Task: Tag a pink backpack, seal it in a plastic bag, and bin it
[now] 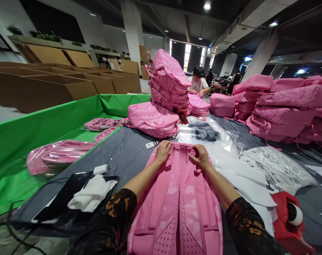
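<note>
A pink backpack (161,198) lies in front of me, its padded shoulder straps facing up and its far end pointing away. My left hand (163,152) grips the backpack's far edge, fingers curled at the left strap end. On the other side, my right hand (202,157) pinches the fabric beside a small pink strap buckle (192,153). A white paper tag (151,144) lies just beyond my left hand. Clear plastic bags (216,140) are spread past my right hand.
Stacked pink backpacks (168,81) rise ahead, with more piles (291,106) at right. A red tape dispenser (289,223) stands near right. At left are a white cloth (93,193), a charger (102,169) and a green-lined bin (57,124) holding bagged items. Another person (198,83) works beyond.
</note>
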Motion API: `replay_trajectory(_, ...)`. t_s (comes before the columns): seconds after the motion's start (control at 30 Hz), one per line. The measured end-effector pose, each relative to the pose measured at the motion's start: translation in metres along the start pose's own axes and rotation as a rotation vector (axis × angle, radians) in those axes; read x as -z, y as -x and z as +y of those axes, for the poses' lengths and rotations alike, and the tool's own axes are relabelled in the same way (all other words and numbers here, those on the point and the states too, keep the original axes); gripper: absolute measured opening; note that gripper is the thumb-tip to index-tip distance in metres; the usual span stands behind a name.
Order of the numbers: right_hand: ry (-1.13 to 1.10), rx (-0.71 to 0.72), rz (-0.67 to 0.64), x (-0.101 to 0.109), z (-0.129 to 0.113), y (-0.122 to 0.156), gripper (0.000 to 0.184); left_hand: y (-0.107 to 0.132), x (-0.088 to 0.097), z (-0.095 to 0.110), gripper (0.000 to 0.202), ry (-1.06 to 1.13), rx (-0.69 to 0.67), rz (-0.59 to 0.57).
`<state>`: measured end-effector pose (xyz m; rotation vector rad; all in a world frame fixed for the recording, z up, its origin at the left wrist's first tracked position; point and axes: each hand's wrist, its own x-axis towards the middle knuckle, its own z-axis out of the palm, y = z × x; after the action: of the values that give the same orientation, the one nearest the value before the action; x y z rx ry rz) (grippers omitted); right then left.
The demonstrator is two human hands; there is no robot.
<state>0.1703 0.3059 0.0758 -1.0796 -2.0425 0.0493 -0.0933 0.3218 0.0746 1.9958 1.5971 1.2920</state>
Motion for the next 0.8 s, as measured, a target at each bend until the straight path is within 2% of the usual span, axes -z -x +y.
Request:
replay_trajectory(0.07,-0.001,0.002,0.023,-0.003,-0.009,0.007,0.032,-0.004,0.009,-0.008,0.021,0.026,0.077,0.031)
replay_trajectory(0.17,-0.015,0.001,0.046,-0.007,-0.024,0.014,0.029,-0.018,0.025,-0.017,0.017,-0.016,0.151,0.013)
replay_trajectory(0.3,0.012,-0.041,-0.010,-0.008,-0.036,0.015,0.025,-0.020,0.033,-0.013,0.008,-0.072,0.189,0.006)
replay_trajectory(0.4,0.061,-0.082,-0.063,-0.006,-0.041,0.013,0.023,-0.002,0.028,-0.002,0.021,-0.089,0.154,0.009)
replay_trajectory(0.57,0.124,-0.074,-0.118,-0.006,-0.050,0.018,0.030,0.038,0.016,0.014,0.039,-0.290,-0.075,-0.097)
replay_trajectory(0.67,0.154,-0.067,-0.144,-0.005,-0.055,0.038,0.034,0.063,0.013,0.017,0.049,-0.403,-0.115,-0.117)
replay_trajectory(0.8,0.122,-0.081,-0.275,0.001,-0.053,0.069,0.033,0.097,0.018,0.007,0.046,-0.428,-0.171,-0.245)
